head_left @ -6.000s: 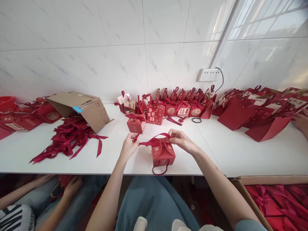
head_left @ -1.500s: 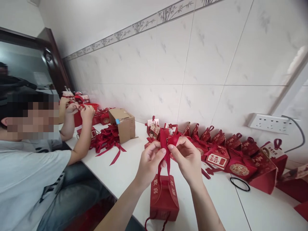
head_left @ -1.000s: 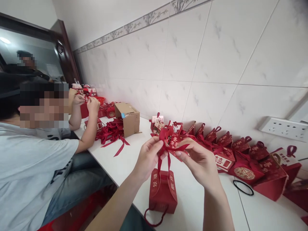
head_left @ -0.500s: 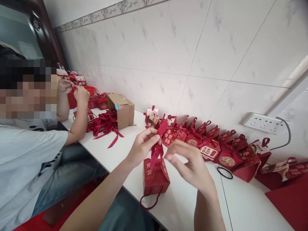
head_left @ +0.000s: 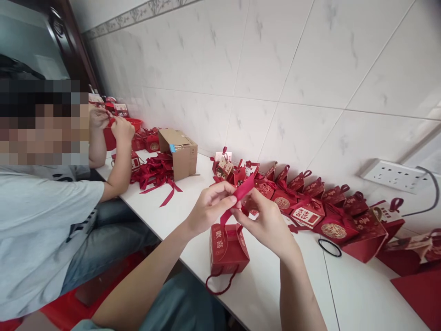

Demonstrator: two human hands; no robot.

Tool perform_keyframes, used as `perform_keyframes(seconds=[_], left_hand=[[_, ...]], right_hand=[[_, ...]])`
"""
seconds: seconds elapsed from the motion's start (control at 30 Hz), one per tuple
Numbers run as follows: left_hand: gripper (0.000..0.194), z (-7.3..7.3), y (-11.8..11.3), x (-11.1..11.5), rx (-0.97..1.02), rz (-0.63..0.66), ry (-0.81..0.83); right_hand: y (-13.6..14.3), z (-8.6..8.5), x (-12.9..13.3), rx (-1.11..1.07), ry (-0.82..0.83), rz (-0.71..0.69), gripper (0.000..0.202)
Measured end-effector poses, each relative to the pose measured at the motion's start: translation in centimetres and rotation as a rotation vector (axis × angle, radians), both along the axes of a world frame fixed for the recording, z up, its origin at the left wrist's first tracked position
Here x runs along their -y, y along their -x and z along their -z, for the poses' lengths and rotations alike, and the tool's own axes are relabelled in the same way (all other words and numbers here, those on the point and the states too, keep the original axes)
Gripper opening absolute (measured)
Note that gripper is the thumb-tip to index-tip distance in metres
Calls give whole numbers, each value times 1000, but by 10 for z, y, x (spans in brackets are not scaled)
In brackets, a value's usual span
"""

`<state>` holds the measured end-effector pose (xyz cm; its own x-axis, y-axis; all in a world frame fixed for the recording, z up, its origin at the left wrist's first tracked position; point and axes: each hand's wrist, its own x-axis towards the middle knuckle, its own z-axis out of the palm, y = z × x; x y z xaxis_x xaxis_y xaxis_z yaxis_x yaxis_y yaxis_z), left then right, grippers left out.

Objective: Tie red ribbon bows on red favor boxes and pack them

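A small red gift box (head_left: 230,253) stands upright on the white table, its cord handle hanging down at the near side. Above it, my left hand (head_left: 212,207) pinches a red ribbon (head_left: 245,187) between thumb and fingers. My right hand (head_left: 263,220) is closed on the same ribbon, close beside the left, just over the box top. The ribbon runs down towards the top of the box; its lower part is partly hidden by my fingers.
Finished-looking red boxes (head_left: 306,214) line the wall. A cardboard box (head_left: 184,158) stands beside piled ribbons (head_left: 156,172). A black ring (head_left: 330,247) lies at the right. At the left, a person's hands (head_left: 122,131) hold something red. A power strip (head_left: 392,176) is on the wall.
My right hand has moved left and closed on the ribbon, near my left hand. The camera view has shifted slightly to the right.
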<state>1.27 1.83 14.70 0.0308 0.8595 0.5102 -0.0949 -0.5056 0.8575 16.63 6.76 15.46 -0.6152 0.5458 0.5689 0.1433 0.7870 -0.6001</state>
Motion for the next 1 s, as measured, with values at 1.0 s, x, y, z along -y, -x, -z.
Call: perform_keyframes(seconds=[1.0], left_hand=[[14, 9, -15, -17, 438, -54, 191]], right_hand=[[-15, -5, 4, -174, -25, 253, 21]])
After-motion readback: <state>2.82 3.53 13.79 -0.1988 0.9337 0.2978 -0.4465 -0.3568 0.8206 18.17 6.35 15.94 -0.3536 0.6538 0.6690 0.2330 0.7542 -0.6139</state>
